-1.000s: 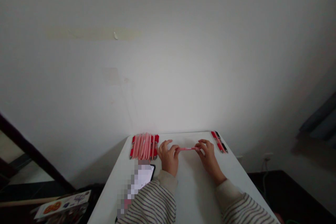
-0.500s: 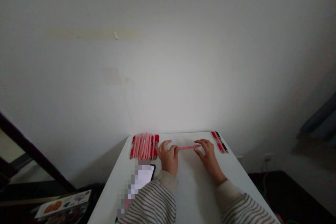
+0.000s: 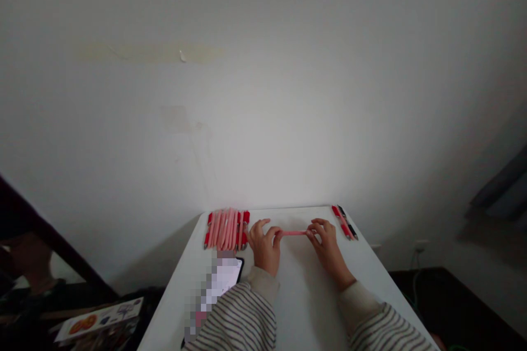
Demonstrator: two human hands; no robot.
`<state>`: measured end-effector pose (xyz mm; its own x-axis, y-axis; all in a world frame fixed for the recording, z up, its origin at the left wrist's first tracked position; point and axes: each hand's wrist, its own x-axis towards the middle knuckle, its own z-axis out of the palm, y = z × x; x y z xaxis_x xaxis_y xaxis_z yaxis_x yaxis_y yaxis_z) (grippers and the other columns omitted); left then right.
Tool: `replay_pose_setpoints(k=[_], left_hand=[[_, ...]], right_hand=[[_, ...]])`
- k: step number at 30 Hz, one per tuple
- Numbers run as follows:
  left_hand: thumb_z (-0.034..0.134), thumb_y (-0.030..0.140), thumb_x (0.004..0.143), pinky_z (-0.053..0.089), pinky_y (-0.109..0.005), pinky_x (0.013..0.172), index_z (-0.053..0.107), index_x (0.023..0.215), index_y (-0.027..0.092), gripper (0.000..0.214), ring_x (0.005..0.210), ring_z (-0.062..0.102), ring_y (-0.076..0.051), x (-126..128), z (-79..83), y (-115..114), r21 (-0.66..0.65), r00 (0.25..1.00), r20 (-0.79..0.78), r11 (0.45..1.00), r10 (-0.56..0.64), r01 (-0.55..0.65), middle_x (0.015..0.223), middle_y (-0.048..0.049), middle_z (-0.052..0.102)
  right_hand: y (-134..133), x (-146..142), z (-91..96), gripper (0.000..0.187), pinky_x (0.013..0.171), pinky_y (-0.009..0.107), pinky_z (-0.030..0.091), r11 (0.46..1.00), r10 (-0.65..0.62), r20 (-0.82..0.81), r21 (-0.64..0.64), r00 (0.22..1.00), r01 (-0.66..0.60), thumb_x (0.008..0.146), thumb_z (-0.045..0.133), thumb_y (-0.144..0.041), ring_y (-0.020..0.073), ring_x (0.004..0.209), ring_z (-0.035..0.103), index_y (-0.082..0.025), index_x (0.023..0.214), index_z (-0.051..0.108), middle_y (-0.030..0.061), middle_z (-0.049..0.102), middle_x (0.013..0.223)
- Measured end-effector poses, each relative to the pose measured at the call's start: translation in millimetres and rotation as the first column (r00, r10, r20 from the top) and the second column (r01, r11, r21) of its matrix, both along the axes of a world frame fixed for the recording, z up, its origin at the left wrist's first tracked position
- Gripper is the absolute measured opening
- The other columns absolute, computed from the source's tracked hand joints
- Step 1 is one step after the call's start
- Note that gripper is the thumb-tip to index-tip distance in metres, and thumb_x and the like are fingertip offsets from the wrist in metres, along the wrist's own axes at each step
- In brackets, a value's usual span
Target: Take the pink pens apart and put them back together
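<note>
A pink pen [image 3: 293, 233] lies level between my two hands, above the white table [image 3: 294, 290]. My left hand [image 3: 264, 245] pinches its left end between thumb and fingertips. Its right end is pinched by my right hand [image 3: 325, 244]. Just left of my left hand is a row of pink and red pens [image 3: 225, 229], packed side by side. To the right of my right hand lie a red and pink pen [image 3: 342, 223] and a black pen [image 3: 348, 223], next to each other.
A phone [image 3: 222, 279] with a lit screen, partly blurred out, lies by my left forearm. The pale wall [image 3: 280, 120] rises behind the table. At the lower left are a printed sheet [image 3: 101, 319] and a person [image 3: 35, 263] beyond a dark slanted bar.
My right thumb and fingers have closed on the pen's right end, and the pen is now more level. A person has come into view at the left edge.
</note>
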<state>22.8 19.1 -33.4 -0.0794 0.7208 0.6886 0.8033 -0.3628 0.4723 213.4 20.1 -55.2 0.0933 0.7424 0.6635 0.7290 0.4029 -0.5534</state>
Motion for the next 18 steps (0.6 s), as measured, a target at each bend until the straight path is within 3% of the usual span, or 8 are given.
replay_pose_setpoints(k=[4,9,18], left_hand=[[0.057,0.03,0.083,0.032,-0.053,0.101,0.07,0.08,0.027,0.014,0.111,0.047,-0.024,-0.2,0.6,-0.1,0.003,1.0,0.002,1.0,0.007,-0.007,0.109,-0.005,0.057],[0.055,0.03,0.084,0.033,-0.053,0.1,0.07,0.078,0.025,0.017,0.11,0.048,-0.024,-0.6,1.5,-0.5,0.015,1.0,0.004,1.0,0.012,-0.012,0.109,-0.0061,0.058],[0.054,0.029,0.085,0.032,-0.054,0.101,0.069,0.075,0.024,0.019,0.11,0.046,-0.024,0.5,0.7,-0.4,0.014,1.0,0.012,1.0,-0.004,0.004,0.109,-0.0064,0.057]], right_hand=[[0.1,0.3,0.1,0.029,0.091,0.044,0.042,1.0,0.013,-0.008,-0.019,1.0,-0.014,0.089,0.046,-0.048,0.0236,0.102,0.05,-0.026,0.093,0.064,0.008,0.053,0.109],[0.3,1.1,2.9,0.037,0.094,0.045,0.04,0.999,0.021,-0.006,-0.029,1.0,-0.021,0.088,0.049,-0.049,0.024,0.106,0.048,-0.031,0.118,0.057,0.0076,0.051,0.112],[2.2,1.2,0.6,0.028,0.09,0.046,0.042,1.0,0.013,0.009,0.0,1.0,-0.013,0.089,0.047,-0.047,0.0249,0.104,0.05,-0.027,0.097,0.064,0.0083,0.053,0.109]])
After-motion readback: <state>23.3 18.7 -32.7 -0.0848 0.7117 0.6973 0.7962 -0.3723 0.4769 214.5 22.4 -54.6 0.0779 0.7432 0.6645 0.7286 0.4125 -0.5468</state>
